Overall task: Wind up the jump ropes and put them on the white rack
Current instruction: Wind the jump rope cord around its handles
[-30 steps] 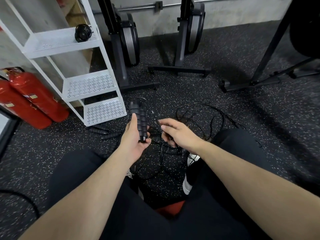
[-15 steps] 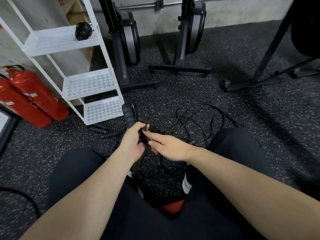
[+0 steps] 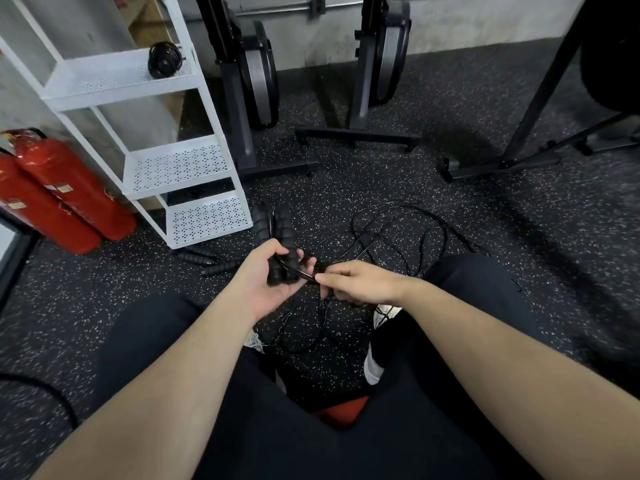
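My left hand (image 3: 265,278) grips two black ribbed jump-rope handles (image 3: 282,230) held side by side, their tops pointing away from me. My right hand (image 3: 358,284) pinches the thin black rope (image 3: 306,273) just right of the handles. Loose rope loops (image 3: 398,233) lie tangled on the speckled floor ahead and between my legs. More black handles (image 3: 207,259) lie on the floor by the foot of the white rack (image 3: 180,168). A wound black rope (image 3: 164,58) sits on the rack's upper shelf.
Two red fire extinguishers (image 3: 62,199) lean at the left of the rack. Rowing machine stands (image 3: 249,84) and a dark frame's legs (image 3: 519,143) stand along the far wall. A black cable (image 3: 45,393) crosses the floor at lower left.
My left hand has tilted the handles and drawn them lower and closer. My right hand came in against the handles, then slid a little right, pinching the rope.
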`<action>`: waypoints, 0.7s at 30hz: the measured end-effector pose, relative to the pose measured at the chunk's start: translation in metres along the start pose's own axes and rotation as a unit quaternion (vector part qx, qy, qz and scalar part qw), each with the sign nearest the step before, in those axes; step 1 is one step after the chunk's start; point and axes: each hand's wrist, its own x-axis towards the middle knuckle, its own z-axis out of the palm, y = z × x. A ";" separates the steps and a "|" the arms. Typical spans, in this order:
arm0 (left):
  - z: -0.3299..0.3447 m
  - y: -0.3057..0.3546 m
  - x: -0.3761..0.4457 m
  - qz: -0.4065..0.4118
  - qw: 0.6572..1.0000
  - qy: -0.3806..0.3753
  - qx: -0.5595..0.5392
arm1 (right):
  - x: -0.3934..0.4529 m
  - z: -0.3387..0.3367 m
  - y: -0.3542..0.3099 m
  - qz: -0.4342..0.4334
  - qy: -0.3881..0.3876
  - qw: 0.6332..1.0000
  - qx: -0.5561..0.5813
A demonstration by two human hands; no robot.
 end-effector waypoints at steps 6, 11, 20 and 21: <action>0.000 0.005 -0.007 -0.056 0.995 -0.002 0.077 | -0.001 -0.015 0.006 -0.023 -0.003 1.000 0.012; 0.003 0.006 -0.013 -0.067 0.992 -0.014 0.107 | -0.004 -0.020 0.007 0.003 0.008 1.000 0.001; -0.002 0.005 -0.013 -0.077 0.979 -0.084 0.169 | -0.002 -0.029 0.014 0.005 0.003 1.000 0.003; -0.003 0.004 -0.012 -0.083 0.974 -0.089 0.189 | -0.001 -0.029 0.015 0.023 0.015 0.999 -0.027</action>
